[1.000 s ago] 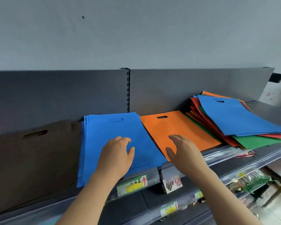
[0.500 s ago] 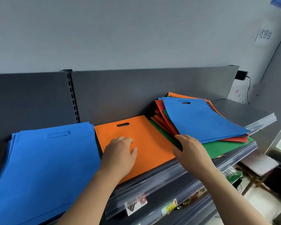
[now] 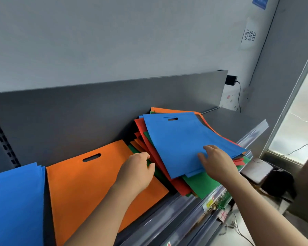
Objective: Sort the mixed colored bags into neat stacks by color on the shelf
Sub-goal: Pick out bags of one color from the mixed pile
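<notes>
A mixed pile of bags (image 3: 199, 185) in red, green, orange and blue lies on the right part of the grey shelf (image 3: 238, 126). A blue bag (image 3: 181, 139) tops it. My right hand (image 3: 217, 160) rests on that blue bag's lower right part with fingers spread flat. My left hand (image 3: 137, 169) reaches the pile's left edge, its fingertips curled at the red and green layers. An orange bag (image 3: 89, 185) lies flat to the left of the pile. A stack of blue bags (image 3: 14, 201) sits at the far left.
The shelf's clear front rail (image 3: 190, 210) carries price labels, with lower shelves of goods beneath. A grey back panel (image 3: 96, 107) stands behind the bags. A black adapter (image 3: 230, 80) with a cord hangs at the panel's right end. A window (image 3: 299, 125) is at the right.
The view has swung right. My right hand moved from the pile's front edge onto the top blue bag. My left hand left the orange bag and reached the pile's left edge.
</notes>
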The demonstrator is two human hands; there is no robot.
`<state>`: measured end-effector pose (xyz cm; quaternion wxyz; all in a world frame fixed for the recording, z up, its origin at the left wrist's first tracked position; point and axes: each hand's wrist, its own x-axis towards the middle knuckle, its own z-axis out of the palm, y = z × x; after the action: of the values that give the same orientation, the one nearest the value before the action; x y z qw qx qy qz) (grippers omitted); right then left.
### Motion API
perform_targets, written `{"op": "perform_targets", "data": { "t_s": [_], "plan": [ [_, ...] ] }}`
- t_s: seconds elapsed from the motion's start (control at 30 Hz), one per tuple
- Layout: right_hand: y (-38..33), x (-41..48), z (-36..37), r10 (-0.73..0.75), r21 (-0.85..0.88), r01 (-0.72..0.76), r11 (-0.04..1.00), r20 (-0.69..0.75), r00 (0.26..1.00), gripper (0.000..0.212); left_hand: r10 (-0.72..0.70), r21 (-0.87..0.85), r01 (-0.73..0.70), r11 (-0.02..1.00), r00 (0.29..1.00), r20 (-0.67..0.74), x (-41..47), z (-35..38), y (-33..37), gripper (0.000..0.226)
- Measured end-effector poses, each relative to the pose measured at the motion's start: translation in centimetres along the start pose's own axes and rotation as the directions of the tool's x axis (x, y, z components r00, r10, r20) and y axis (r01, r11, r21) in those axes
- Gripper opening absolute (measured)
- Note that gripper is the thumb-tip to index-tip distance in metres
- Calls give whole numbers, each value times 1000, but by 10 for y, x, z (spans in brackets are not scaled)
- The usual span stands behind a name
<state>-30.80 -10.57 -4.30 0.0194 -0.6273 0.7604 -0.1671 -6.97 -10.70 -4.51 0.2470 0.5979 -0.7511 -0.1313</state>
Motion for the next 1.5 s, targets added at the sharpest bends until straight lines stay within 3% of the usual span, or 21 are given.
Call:
{"op": "perform_targets", "data": {
  "t_s": [0.13, 0.2, 0.27, 0.4, 0.47, 0.53, 0.63, 0.77, 0.93, 1.03, 1.17, 1.3, 1.5],
  "plan": [
    [33, 32, 0, -2, -43, 5, 999, 68, 998, 41, -70, -50, 72, 996, 996, 50, 19, 19, 18, 33],
    [42, 40, 3, -49, -63, 56, 996, 98, 994, 41, -132, -110, 137, 984, 990, 48, 27, 29, 26, 10],
    [47, 42, 4, -128, -83, 136, 987, 102, 987, 40, -208, -206, 211, 956, 977, 40, 34, 37, 32, 21],
    [52, 40, 4, -297, 19, 296, 955, 84, 951, 40, -382, -517, 317, 795, 924, -20, 39, 48, 34, 26],
    [60, 45, -1, -303, 95, 296, 951, 74, 950, 39, -422, -604, 320, 730, 906, -30, 36, 51, 37, 22],
    [73, 56, -6, -229, 82, 226, 971, 31, 973, 42, -422, -621, 315, 718, 906, -28, 34, 54, 40, 16],
    [88, 66, -7, -186, -93, 191, 977, 52, 981, 39, -436, -633, 330, 700, 900, -12, 32, 59, 44, 18],
    [89, 62, -2, -308, -36, 310, 950, 49, 950, 31, -454, -655, 327, 681, 890, -28, 35, 63, 50, 26],
    [88, 54, -4, -428, 74, 424, 903, 54, 902, 42, -531, -620, 349, 702, 838, -129, 36, 65, 55, 29],
    [91, 58, -4, -361, 33, 360, 932, 55, 931, 44, -544, -616, 333, 714, 818, -188, 32, 63, 56, 34],
    [90, 62, -4, -254, -13, 257, 966, 107, 961, 55, -546, -645, 346, 681, 828, -132, 26, 62, 54, 32],
    [81, 59, -8, -266, 138, 257, 957, 49, 963, 61, -536, -677, 340, 653, 839, -95, 20, 61, 57, 35],
    [64, 52, -14, -258, 402, 260, 878, -61, 964, 38, -510, -694, 271, 667, 845, -160, 6, 47, 58, 52]
  ]
}}
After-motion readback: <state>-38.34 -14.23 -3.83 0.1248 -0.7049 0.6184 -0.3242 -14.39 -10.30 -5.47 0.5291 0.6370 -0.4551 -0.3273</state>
